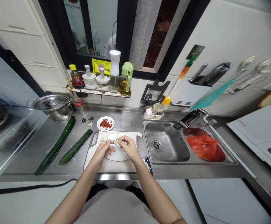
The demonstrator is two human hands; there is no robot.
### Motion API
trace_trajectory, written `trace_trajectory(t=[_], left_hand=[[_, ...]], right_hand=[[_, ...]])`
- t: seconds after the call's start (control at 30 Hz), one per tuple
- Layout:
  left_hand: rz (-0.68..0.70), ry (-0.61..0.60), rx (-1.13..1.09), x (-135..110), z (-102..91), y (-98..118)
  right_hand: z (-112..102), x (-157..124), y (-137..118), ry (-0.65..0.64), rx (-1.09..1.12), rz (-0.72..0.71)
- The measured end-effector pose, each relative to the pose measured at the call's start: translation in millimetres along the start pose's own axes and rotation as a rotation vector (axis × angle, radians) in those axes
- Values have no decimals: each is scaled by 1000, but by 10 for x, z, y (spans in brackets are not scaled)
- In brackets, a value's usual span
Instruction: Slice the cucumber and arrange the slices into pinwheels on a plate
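Over a white plate, my left hand and my right hand nearly meet. A thin cucumber slice is pinched between the fingertips of both. More pale green slices lie at the plate's far edge, and a few cucumber slices rest beside my left fingers. Beneath the plate is a light cutting board with a grey rim. At its right side lies a knife with a black handle, its blade partly hidden by my right forearm. A small white dish of chopped red pieces stands just beyond the board.
Two whole cucumbers lie left of the board, near small cucumber scraps. A lidded steel pot stands behind them. To the right is a double sink with a red plastic bag. A seasoning rack hangs under the window.
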State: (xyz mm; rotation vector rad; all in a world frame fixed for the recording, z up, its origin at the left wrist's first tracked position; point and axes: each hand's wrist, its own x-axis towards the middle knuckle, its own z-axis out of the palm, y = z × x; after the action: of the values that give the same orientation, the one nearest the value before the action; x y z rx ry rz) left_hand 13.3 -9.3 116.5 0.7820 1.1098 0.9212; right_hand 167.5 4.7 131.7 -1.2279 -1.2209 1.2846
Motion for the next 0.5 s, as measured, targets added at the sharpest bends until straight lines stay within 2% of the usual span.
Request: trace_trajectory(t=[0.23, 0.5], left_hand=[[-124, -88, -169, 32, 12, 18], [-101, -74, -160, 89, -30, 43]], right_hand=[[-14, -19, 74, -24, -63, -54], [-65, -42, 76, -93, -237, -143]])
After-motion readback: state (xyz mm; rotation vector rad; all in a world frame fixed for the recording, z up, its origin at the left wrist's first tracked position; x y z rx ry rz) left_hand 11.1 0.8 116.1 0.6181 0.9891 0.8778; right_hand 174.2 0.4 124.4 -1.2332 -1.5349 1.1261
